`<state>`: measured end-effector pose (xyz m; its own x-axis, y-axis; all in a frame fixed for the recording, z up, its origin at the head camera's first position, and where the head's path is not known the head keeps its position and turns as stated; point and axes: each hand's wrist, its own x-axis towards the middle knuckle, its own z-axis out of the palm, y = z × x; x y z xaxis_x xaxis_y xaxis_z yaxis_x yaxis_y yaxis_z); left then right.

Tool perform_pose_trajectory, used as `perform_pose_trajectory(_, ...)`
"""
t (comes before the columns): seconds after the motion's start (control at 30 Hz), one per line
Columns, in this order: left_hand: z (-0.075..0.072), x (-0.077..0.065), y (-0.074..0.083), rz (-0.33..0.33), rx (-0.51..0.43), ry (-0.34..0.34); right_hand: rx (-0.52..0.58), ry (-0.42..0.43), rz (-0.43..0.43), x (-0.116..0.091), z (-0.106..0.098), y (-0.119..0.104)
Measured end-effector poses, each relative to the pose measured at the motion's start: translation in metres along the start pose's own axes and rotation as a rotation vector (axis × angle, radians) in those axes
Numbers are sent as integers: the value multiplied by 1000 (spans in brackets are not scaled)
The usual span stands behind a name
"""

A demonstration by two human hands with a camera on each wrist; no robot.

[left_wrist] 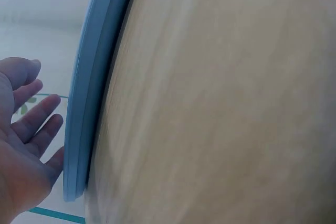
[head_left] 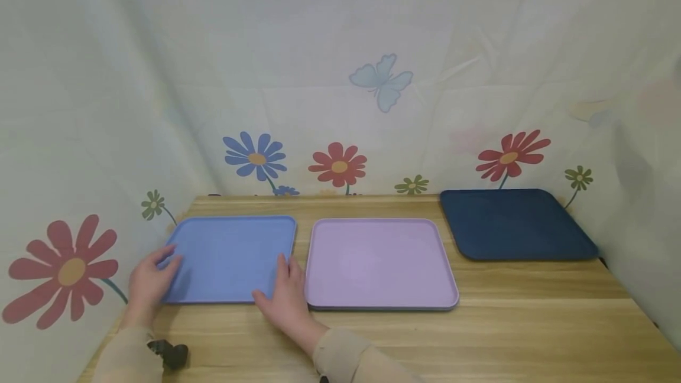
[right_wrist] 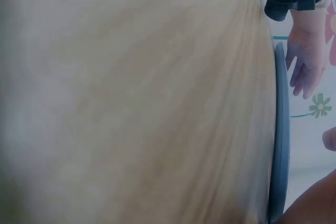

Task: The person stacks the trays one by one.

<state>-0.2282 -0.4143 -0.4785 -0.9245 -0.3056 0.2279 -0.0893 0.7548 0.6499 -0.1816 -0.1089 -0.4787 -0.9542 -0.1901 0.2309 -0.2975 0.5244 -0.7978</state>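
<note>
A light blue rectangular tray (head_left: 229, 259) lies on the left part of the wooden table in the head view. My left hand (head_left: 151, 279) is at its left edge, with thumb and fingers spread and loosely bent. At the opposite side, near the front right corner, my right hand (head_left: 289, 303) has its fingers extended along the edge and its thumb over the front rim. The left wrist view shows the blue tray's side (left_wrist: 97, 82) from low down, beside the relaxed fingers (left_wrist: 39, 124). In the right wrist view, much of the right hand (right_wrist: 315, 203) is cut off.
Right of the blue tray lies a light purple tray (head_left: 380, 265), seemingly with a darker rim beneath its front edge. Farther right and back is a dark navy tray (head_left: 516, 223). A flower-printed cloth (head_left: 319, 75) hangs behind and beside the wooden table (head_left: 505, 336).
</note>
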Motion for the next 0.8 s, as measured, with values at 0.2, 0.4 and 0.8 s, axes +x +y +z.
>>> perform_pose_trajectory(0.2,-2,1,-6,17,34,60,-5,-25,40,-1,-2,-3)
perform_pose_trajectory(0.4,-8,1,-10,-7,-10,62,-3,-50,68,-1,-2,-4)
perform_pose_trajectory(0.8,-14,0,-19,117,38,42,-153,-115,78,2,3,-3)
